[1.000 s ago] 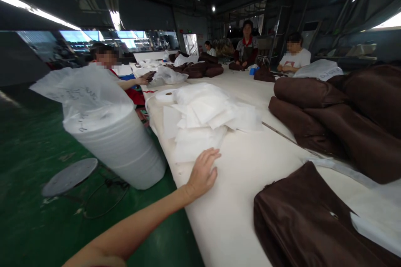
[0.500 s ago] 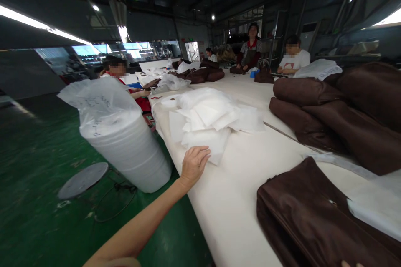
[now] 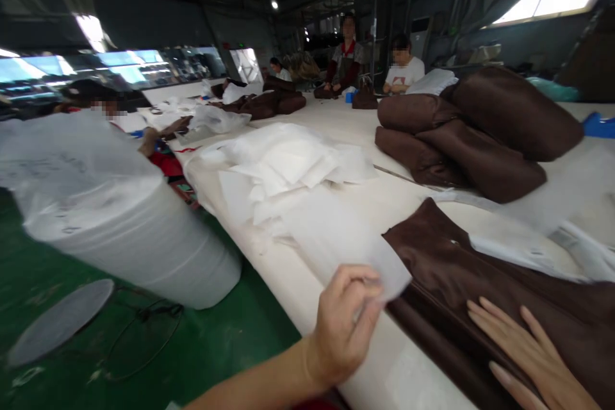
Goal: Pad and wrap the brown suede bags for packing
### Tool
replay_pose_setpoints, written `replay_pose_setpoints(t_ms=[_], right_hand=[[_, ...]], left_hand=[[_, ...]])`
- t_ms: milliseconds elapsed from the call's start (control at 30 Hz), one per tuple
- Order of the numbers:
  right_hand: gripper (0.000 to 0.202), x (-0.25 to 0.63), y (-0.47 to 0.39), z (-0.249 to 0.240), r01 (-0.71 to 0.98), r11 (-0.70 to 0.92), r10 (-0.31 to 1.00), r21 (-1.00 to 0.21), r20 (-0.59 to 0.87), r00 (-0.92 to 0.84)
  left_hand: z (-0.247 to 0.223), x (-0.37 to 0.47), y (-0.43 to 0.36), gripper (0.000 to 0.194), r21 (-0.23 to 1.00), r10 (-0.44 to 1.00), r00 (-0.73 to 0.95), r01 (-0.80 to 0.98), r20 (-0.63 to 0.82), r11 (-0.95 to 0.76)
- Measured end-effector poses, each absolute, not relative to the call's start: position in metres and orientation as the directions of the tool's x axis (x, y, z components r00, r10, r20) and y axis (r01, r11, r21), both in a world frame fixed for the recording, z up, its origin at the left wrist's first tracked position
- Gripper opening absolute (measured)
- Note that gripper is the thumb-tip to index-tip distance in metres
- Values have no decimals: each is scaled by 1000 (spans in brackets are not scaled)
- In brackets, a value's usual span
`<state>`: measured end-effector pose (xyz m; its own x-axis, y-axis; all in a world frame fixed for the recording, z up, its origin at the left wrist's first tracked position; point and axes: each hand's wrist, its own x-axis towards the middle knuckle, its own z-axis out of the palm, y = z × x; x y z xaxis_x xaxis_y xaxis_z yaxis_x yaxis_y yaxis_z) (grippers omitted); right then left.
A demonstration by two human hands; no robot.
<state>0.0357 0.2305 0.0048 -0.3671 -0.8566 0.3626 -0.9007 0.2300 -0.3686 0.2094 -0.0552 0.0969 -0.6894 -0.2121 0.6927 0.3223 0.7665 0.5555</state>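
Note:
My left hand (image 3: 346, 317), closed, pinches the near corner of a thin white sheet (image 3: 336, 237) lifted beside the pile of white sheets (image 3: 288, 154). The sheet's corner reaches the left edge of a dark brown bag (image 3: 442, 256) lying at the right front of the table. My right hand (image 3: 523, 349) rests on that bag with its fingers spread and holds nothing.
More brown bags (image 3: 461, 128) are stacked at the back right. A large plastic-wrapped roll (image 3: 144, 237) stands at the left of the white table (image 3: 269, 269), near a round stool (image 3: 62, 320). Several people are around the table's far part.
My left hand has taken hold of a sheet and drawn it from the pile toward the brown bag. More of my right hand shows on the bag. The view has turned right.

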Motion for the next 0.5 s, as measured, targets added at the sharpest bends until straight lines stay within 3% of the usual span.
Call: replay_pose_setpoints(t_ms=[100, 200, 367, 433, 500], right_hand=[[52, 45, 225, 47, -691, 356, -831, -629, 126, -543], [50, 44, 218, 77, -432, 385, -770, -815, -26, -637], [58, 36, 227, 102, -116, 325, -707, -938, -160, -689], [62, 35, 230, 111, -102, 296, -728, -950, -155, -668], [58, 36, 228, 119, -200, 357, -753, -912, -155, -640]], left_hand=[[82, 215, 2, 11, 539, 11, -708, 547, 706, 641], [57, 202, 53, 10, 524, 151, -695, 650, 703, 550], [33, 169, 117, 9, 633, 208, -782, 604, 587, 485], [33, 160, 133, 8, 697, 178, -834, 538, 522, 474], [36, 156, 144, 9, 742, 152, -888, 447, 433, 500]])
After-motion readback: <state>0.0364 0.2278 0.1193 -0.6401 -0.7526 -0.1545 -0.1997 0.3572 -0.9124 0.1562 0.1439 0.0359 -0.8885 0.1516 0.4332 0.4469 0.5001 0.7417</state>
